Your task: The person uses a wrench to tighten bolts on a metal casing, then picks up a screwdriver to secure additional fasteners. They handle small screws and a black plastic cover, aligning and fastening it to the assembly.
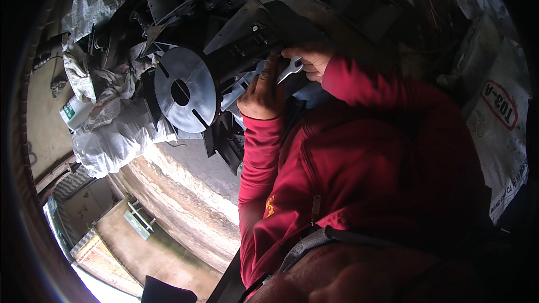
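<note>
Between the left hand (261, 98) and curled right hand (315, 62) is 1 silver open-ended metal wrench (288, 71). I cannot tell either's grip.

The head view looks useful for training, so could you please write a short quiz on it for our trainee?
1. What tool shows between the left hand and the right hand?
2. True or false: the round metal disc lies to the right of both hands.
3. How many narrow slots show in that disc? A) one B) two C) four

Key: 1. An open-end wrench. 2. False; it lies to their left. 3. B.
</note>
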Tool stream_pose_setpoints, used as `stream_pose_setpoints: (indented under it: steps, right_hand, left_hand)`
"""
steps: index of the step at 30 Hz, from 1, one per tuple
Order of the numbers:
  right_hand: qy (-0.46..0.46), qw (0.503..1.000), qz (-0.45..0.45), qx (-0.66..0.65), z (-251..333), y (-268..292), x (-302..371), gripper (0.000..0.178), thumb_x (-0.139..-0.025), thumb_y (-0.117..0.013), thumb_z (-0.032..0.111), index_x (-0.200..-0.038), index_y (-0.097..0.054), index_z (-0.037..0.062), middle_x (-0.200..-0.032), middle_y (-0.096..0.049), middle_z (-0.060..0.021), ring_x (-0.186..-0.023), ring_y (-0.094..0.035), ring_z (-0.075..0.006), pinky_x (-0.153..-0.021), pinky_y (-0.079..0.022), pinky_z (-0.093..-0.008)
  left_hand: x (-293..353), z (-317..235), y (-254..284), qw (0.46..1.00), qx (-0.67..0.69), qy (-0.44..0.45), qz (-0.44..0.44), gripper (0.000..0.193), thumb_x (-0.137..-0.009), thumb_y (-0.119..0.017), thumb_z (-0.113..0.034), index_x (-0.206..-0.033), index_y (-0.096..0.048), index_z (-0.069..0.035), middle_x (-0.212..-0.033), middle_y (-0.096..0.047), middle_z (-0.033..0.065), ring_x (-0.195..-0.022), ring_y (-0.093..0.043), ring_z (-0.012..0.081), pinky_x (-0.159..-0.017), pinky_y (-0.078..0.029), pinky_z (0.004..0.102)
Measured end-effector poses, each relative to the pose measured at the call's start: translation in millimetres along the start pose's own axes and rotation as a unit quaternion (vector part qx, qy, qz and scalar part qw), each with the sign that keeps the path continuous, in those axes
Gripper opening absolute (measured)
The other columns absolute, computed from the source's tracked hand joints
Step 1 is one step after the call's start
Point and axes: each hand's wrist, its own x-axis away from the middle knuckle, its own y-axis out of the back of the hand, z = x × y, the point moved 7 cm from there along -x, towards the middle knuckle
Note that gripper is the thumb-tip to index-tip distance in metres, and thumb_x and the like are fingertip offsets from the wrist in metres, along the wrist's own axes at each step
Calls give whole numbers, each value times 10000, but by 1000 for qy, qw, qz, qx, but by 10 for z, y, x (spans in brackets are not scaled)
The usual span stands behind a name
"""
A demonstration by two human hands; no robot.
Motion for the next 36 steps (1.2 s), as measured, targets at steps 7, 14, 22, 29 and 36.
stream_pose_setpoints:
  steps: [7, 14, 22, 29, 36]
  right_hand:
    - [-6, 1000, -5, -28, -55, -2, -39, 179, -848, -749, 246, -901, -644, 112, -511, -346, 91, -377, -275, -22, -360, -193, -220]
    - [-7, 1000, -7, -11, -29, 2, -35, 223, -846, -755, 272, -940, -649, 101, -494, -322, 95, -367, -254, -21, -359, -184, -219]
    - [17, 1000, 1, 2, -51, 3, -79, 278, -827, -772, 324, -916, -631, 102, -501, -324, 96, -370, -253, -18, -360, -179, -214]
    - [18, 1000, -7, 8, -34, 66, -69, 281, -827, -771, 331, -915, -631, 104, -498, -314, 92, -368, -246, -20, -361, -189, -219]
    - [20, 1000, -3, -1, 15, 4, -55, 265, -826, -771, 320, -906, -644, 102, -484, -321, 79, -355, -245, -36, -354, -179, -228]
  left_hand:
    - [14, -14, 11, 1000, 11, -13, 22, 447, -786, -719, -74, -1227, -659, -117, -923, -741, 80, -754, -728, 234, -611, -560, 314]
    - [107, 12, 263, 997, 56, -7, -45, 475, -888, -609, 2, -1354, -520, -17, -874, -691, 147, -629, -654, 214, -574, -524, 329]
    - [135, -2, 115, 999, 1, 18, 34, 612, -840, -593, 57, -1427, -482, -75, -716, -630, 100, -511, -575, 150, -494, -460, 288]
    - [70, -41, 182, 996, 84, 23, -18, 604, -843, -567, 36, -1429, -482, -84, -648, -600, 78, -485, -570, 159, -461, -458, 317]
    - [65, -49, 200, 998, 49, 29, 4, 614, -821, -596, 44, -1412, -510, -97, -660, -613, 97, -483, -561, 185, -509, -459, 320]
